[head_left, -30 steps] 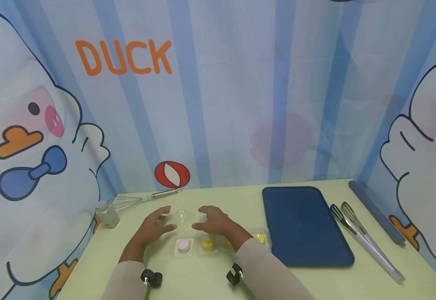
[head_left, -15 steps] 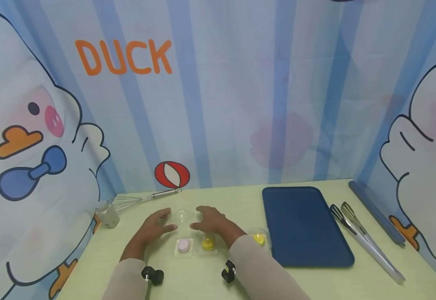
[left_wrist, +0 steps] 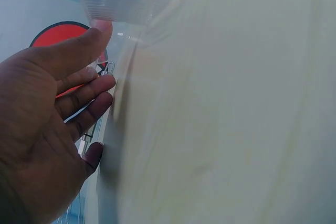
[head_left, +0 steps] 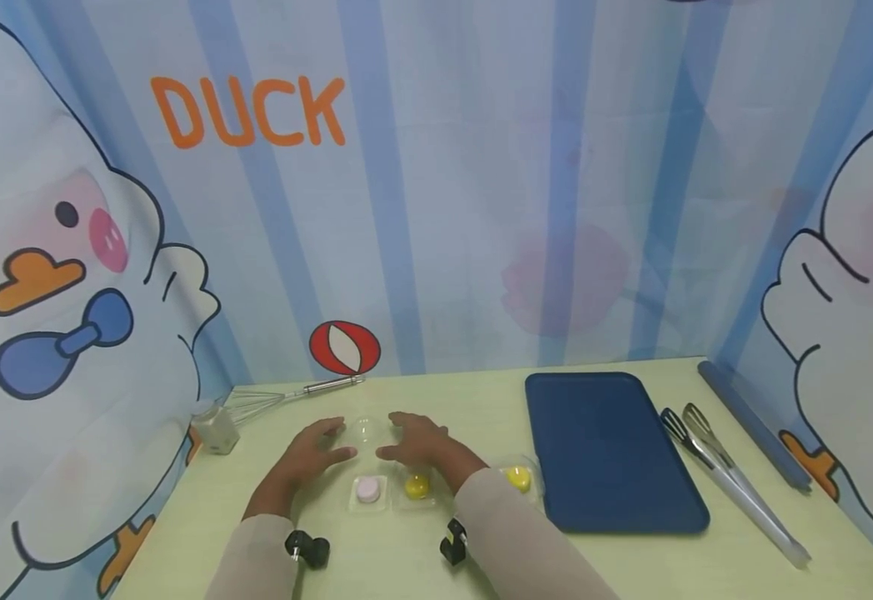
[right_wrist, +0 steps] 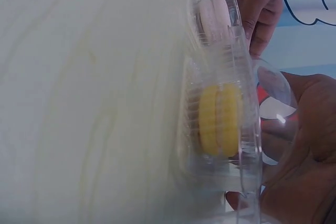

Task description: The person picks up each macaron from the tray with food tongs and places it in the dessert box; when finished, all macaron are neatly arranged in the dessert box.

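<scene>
A clear plastic dome point(head_left: 365, 430) stands on the table between the two hands. On its left side the left hand point(head_left: 309, 454) has its fingers loosely bent; in the left wrist view a fingertip overlaps the clear plastic point(left_wrist: 123, 6). The right hand point(head_left: 417, 442) faces it from the other side, fingers spread and slightly bent. Nearer the body are a pink macaron point(head_left: 368, 489) and a yellow macaron point(head_left: 417, 486), each in a clear plastic tray. The right wrist view shows the yellow macaron point(right_wrist: 219, 119) through ridged plastic, with the right hand point(right_wrist: 304, 145) behind it.
Another yellow macaron point(head_left: 518, 477) in clear packaging lies by the right sleeve, partly covered. A blue tray point(head_left: 612, 458) is right of it, then metal tongs point(head_left: 736, 483) and a grey-blue bar point(head_left: 755, 425). A whisk point(head_left: 279, 398) and a pale block point(head_left: 216, 428) are at back left.
The right hand and forearm have shifted a little left, closer to the dome, showing more of the yellow macaron by the sleeve. The left hand has barely moved.
</scene>
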Demonstrator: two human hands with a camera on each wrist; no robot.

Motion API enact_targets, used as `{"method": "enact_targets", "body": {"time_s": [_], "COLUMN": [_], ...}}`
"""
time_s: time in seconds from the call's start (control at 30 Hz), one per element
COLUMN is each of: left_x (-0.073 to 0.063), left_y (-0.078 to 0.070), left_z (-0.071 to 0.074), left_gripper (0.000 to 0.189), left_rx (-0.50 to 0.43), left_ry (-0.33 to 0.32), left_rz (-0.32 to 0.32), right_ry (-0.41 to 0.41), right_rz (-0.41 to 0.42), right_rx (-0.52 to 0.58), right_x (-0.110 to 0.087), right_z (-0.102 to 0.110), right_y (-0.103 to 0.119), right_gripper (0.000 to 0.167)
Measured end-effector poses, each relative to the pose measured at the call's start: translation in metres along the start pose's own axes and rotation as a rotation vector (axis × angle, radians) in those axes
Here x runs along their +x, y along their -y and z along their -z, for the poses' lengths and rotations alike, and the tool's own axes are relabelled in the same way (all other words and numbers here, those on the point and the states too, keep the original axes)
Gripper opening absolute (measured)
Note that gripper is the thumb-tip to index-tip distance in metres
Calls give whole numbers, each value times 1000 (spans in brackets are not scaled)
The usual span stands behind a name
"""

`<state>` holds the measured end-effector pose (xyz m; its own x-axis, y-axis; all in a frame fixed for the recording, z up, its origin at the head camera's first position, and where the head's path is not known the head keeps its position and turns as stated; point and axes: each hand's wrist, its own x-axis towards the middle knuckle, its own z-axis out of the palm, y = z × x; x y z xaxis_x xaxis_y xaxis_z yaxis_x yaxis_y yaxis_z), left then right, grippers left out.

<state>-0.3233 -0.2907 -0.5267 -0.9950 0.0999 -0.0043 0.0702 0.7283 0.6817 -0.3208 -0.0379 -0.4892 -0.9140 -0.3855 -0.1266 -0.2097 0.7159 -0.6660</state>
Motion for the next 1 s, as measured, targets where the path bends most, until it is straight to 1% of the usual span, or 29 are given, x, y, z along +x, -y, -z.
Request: {"method": "enact_targets", "body": {"time_s": [0.2, 0.33, 0.43, 0.6, 0.77, 0.9, 1.0], "left_x": [0, 0, -1, -1, -2, -4, -6], "left_y": [-1, -4, -9, -19, -26, -34, -38], "left_z": [-2, -3, -3, -3, -3, -2, -1], "left_gripper": [72, 67, 64, 56, 42, 34, 26], "left_rx": [25, 26, 25, 27, 14, -30, -77], "left_ry": [-4, -19, -30, -48, -68, -93, -115], "left_rz": [2, 9, 2, -47, -78, -84, -101], "right_ry": [-3, -16, -54, -128, -186, -241, -255], "right_rz": [7, 21, 43, 98, 93, 126, 168], "right_rx": [-13, 11, 34, 117, 199, 229, 275], "right_x": [0, 0, 1, 1, 4, 5, 4], "right_z": [-3, -4, -4, -3, -1, 0, 2], "right_y": [1, 0, -1, -4, -4, -8, -10], "right_gripper": [71, 68, 68, 74, 78, 76, 76]}}
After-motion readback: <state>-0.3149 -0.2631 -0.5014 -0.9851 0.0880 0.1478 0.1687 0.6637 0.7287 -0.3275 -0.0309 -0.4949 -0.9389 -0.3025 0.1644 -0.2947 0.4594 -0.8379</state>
